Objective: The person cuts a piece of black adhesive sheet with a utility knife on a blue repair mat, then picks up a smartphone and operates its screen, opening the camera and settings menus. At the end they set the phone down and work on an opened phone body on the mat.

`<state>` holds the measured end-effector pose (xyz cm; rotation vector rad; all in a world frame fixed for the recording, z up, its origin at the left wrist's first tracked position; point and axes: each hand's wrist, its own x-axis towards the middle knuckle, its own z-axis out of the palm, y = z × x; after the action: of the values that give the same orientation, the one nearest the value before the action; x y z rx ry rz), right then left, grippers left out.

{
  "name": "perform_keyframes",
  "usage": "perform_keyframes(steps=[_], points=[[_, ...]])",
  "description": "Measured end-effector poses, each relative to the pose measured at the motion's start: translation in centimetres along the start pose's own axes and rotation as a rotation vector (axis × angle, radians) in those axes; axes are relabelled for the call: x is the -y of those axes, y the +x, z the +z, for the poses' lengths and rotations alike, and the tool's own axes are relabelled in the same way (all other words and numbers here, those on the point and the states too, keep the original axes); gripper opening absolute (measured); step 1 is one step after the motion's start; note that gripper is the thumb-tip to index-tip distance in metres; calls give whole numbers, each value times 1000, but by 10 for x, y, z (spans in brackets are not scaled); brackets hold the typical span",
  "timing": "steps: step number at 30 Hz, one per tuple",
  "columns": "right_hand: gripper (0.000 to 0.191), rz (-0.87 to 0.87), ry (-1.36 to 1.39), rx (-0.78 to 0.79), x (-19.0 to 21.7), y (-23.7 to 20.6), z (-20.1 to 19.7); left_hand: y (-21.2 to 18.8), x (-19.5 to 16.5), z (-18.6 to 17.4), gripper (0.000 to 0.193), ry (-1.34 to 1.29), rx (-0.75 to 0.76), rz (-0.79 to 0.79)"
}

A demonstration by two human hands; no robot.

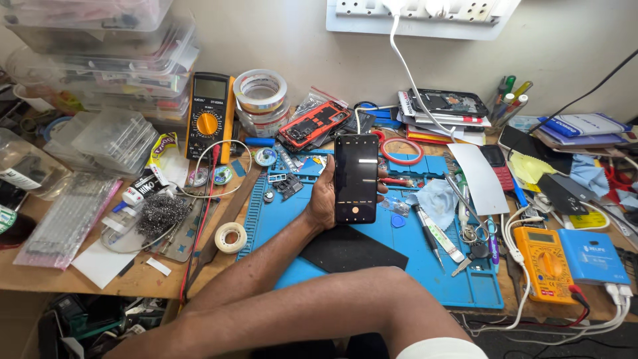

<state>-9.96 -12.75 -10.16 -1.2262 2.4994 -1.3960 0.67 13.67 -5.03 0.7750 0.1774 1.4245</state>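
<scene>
Resting upright in the left hand (325, 199), a black phone (356, 178) stood above the middle of the blue work mat (458, 279), its dark glass facing the camera. The palm lay behind it, the thumb along the left edge and fingertips (382, 181) curled round the right edge, so the grip was closed on the phone's two long sides. The right hand was out of view; only a forearm crossed the foot of the picture.

Handling, as judged: a thin, stiff slab, light for one hand, smooth and likely slippery, the glass front fragile. Best held by the side edges, as it was, off the screen.

Surface, left to right:
- clear plastic boxes (113, 46), stacked at the far left;
- yellow meter (209, 113) lying near rolls of tape (260, 93);
- tangle of steel wool (161, 214) beside a small tape ring (230, 237);
- opened red phone back (314, 124), behind the held phone;
- tweezers and small tools (438, 233) on the mat's right part;
- orange meter (545, 262) beside a blue power box (591, 256).

Wooden bench (80, 279), crowded; a pale wall behind carried a white socket strip (419, 16) with a cable running down.
</scene>
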Motion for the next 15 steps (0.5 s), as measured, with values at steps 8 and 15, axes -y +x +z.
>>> perform_keyframes(steps=[8, 15], points=[[39, 7, -7, -56, -5, -31, 9, 1, -1, 3, 91, 10, -10, -7], [35, -2, -29, -78, -1, -26, 10, -2, -1, 4, 89, 48, -27, 15]])
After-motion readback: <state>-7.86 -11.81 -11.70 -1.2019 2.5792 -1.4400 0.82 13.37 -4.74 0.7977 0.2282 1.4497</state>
